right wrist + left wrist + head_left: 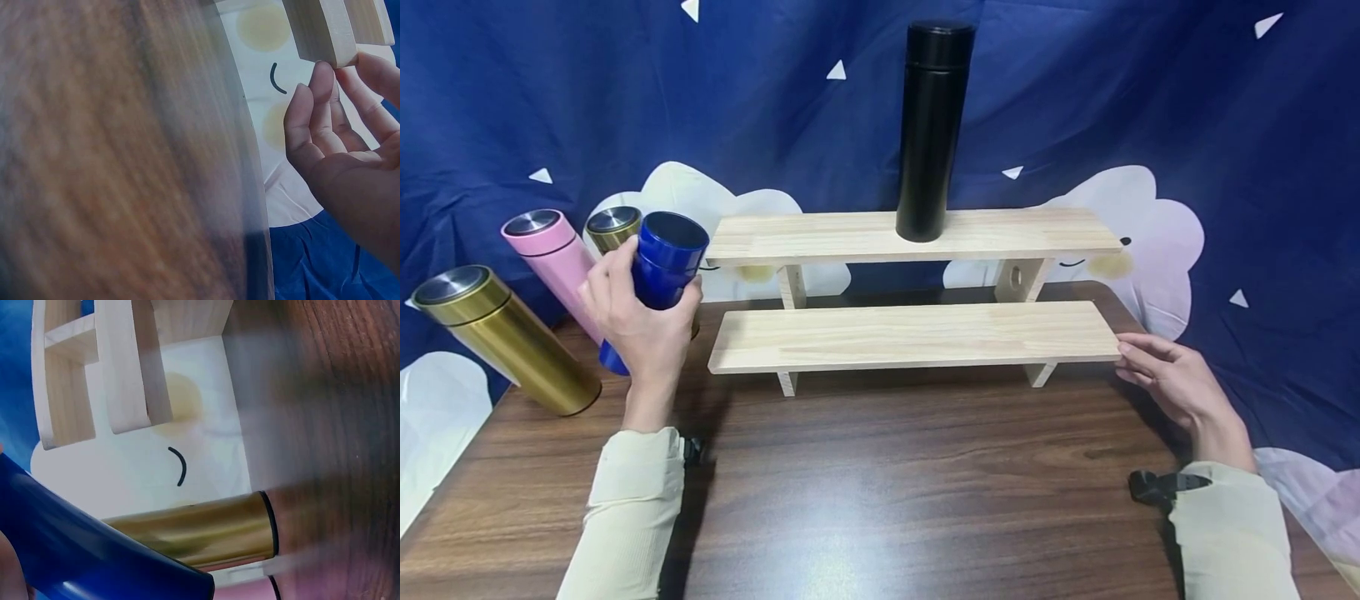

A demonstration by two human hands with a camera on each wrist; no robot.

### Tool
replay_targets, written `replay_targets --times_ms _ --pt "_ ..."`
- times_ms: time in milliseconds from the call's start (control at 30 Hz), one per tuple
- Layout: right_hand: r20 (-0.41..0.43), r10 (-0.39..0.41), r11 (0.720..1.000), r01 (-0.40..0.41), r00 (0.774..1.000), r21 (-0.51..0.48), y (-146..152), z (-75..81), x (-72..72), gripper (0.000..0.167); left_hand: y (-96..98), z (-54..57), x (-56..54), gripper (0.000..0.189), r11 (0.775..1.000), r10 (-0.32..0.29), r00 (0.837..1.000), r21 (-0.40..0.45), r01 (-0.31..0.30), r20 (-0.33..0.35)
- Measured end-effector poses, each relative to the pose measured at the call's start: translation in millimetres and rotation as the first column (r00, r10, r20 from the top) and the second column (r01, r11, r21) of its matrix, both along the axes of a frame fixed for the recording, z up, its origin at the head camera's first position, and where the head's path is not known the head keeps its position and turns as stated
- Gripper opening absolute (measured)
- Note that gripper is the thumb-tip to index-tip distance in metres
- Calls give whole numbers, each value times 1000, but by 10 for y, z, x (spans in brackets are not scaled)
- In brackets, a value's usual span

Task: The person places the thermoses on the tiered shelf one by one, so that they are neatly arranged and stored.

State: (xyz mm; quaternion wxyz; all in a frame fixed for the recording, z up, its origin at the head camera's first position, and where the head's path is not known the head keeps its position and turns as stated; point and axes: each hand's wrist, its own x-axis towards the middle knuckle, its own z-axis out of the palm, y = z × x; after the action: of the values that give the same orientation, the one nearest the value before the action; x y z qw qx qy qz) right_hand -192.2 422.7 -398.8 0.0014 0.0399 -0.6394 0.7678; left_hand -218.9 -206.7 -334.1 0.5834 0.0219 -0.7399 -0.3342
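Observation:
My left hand [643, 321] grips a blue thermos bottle [673, 250] around its upper part, at the left of the head view. The bottle leans, its lower end showing below my hand. In the left wrist view the blue body crosses in front of a gold thermos bottle [206, 528]. A two-tier wooden shelf [917, 335] stands on the table. At the right end of its lower board, my right hand [1180, 383] pinches the edge between thumb and fingertips. A black thermos bottle [932, 137] stands upright on the upper board.
Left of my left hand stand a pink thermos bottle [553, 258] and another gold thermos bottle [512, 346]. The brown wooden table [887, 467] extends in front of the shelf. A blue cloth [760, 100] with cloud shapes hangs behind.

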Motion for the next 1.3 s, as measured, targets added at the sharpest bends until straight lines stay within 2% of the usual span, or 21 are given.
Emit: replay_targets --times_ms 700,1000,1300 --pt "2 -3 1000 3 1000 -15 3 20 -22 25 229 103 -72 56 996 -51 998 -75 48 -40" --pt "11 -8 1000 8 1000 -7 -4 40 -32 21 357 113 -74 55 991 -95 994 -103 90 -52" --pt "11 -7 1000 7 1000 7 7 17 -14 23 483 180 -62 54 979 -140 989 -156 132 -44"
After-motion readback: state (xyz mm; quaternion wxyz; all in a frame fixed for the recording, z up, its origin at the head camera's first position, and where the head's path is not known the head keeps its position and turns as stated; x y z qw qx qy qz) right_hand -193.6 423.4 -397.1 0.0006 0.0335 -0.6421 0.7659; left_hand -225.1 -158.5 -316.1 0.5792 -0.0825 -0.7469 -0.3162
